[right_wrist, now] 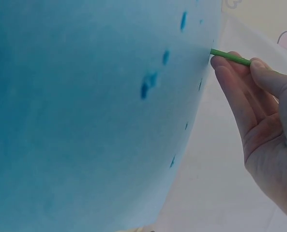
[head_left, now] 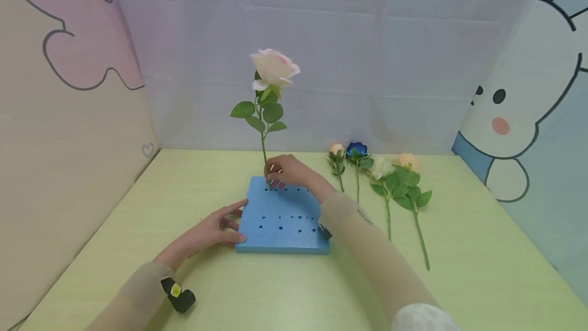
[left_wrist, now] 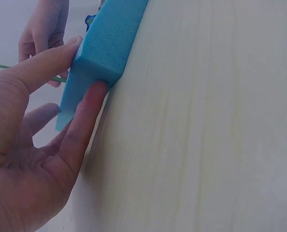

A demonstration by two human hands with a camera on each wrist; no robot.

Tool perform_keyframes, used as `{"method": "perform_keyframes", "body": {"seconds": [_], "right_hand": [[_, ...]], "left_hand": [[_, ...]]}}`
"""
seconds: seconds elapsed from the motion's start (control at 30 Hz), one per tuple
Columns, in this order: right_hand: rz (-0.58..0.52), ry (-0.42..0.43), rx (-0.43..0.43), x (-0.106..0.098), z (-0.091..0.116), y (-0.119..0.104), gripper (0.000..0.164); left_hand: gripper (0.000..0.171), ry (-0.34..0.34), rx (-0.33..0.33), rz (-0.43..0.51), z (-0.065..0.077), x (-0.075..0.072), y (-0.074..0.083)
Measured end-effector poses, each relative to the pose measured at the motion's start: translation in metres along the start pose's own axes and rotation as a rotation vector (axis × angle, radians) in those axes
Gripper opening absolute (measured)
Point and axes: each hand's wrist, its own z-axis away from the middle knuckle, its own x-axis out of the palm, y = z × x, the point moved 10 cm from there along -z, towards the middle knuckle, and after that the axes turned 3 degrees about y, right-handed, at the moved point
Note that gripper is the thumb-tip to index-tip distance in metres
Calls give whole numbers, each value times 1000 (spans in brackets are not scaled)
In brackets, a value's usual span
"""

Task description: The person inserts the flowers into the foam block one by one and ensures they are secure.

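My right hand (head_left: 290,171) pinches the green stem (right_wrist: 233,57) of a pale pink rose (head_left: 274,68) between thumb and fingers. The rose stands nearly upright, its lower stem end at the back row of holes in a blue foam board (head_left: 280,241). Whether the end sits inside a hole cannot be told. Against the board's left side rests my left hand (head_left: 209,230), fingers extended and spread. In the left wrist view, that hand's thumb (left_wrist: 61,57) touches the board's upper edge, while another finger presses its side.
To the right of the board lie several flowers: a small peach rose (head_left: 337,149), a blue rose (head_left: 357,150), a white flower (head_left: 382,166) and a larger peach flower (head_left: 408,162). Their stems point towards the front of the pale table (head_left: 482,249). A white curtain (head_left: 367,65) hangs behind.
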Motion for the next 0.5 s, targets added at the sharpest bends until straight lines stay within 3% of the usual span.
{"method": "perform_keyframes", "body": {"seconds": [0.5], "right_hand": [[49, 13, 26, 1, -5, 0, 8]], "left_hand": [[91, -14, 12, 3, -4, -1, -2]]}}
